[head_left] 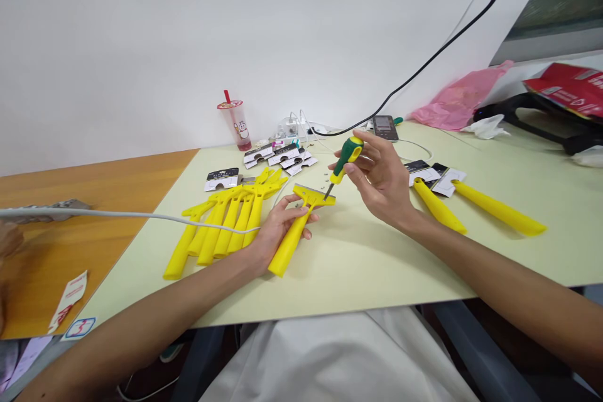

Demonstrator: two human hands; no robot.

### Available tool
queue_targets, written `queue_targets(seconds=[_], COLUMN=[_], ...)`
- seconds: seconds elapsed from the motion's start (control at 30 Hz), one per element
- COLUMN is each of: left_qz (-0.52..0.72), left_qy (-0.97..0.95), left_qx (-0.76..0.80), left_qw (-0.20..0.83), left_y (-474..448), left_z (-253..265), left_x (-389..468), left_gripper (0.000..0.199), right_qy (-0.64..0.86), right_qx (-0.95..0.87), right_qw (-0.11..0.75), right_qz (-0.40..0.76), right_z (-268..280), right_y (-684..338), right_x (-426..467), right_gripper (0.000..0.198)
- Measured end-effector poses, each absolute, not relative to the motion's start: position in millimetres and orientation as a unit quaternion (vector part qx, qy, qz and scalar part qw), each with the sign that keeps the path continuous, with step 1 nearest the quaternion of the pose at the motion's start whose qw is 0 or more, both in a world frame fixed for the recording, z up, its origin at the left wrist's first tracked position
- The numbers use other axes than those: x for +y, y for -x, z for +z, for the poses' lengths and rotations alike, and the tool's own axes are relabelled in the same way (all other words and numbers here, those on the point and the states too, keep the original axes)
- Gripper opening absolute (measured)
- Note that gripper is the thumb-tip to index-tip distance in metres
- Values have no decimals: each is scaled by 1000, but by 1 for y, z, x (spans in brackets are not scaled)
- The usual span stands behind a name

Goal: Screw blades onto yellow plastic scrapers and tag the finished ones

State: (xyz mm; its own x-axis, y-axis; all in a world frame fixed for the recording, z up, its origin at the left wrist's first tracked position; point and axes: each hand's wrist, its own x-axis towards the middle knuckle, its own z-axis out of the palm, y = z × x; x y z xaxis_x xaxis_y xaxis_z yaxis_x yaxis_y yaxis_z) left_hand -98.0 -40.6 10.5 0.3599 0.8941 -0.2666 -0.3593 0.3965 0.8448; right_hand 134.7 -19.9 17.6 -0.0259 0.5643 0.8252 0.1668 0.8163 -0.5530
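Observation:
My left hand (277,226) is closed around a yellow scraper (291,240), whose wide head points away from me. A metal strip runs along that head. In my right hand (384,182) is a screwdriver (347,156) with a green and yellow handle, tilted so its tip meets the right end of the scraper head. Left of my left hand lie several yellow scraper handles (226,226) in an overlapping row. A few tiny metal pieces (325,179), perhaps screws, rest just beyond the scraper head.
Two yellow scrapers (502,207) with card sleeves lie at the right. Packaging cards (282,156) sit behind, near a plastic cup (234,125) and power strip (292,129). A grey cable (141,215) crosses my left wrist. A pink bag (459,100) stands at back right.

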Motion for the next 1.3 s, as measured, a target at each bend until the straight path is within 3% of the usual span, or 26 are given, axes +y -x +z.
queue_targets(seconds=[1.3], left_qz=[418], left_qy=[-355], left_qx=[365], left_qw=[752], left_y=[100], left_z=[10], left_x=[-40], left_gripper=[53], right_qy=[285], right_qx=[-674], right_qw=[669], right_qz=[133], right_z=[19], right_y=[-132], right_x=[-21], right_gripper=[54])
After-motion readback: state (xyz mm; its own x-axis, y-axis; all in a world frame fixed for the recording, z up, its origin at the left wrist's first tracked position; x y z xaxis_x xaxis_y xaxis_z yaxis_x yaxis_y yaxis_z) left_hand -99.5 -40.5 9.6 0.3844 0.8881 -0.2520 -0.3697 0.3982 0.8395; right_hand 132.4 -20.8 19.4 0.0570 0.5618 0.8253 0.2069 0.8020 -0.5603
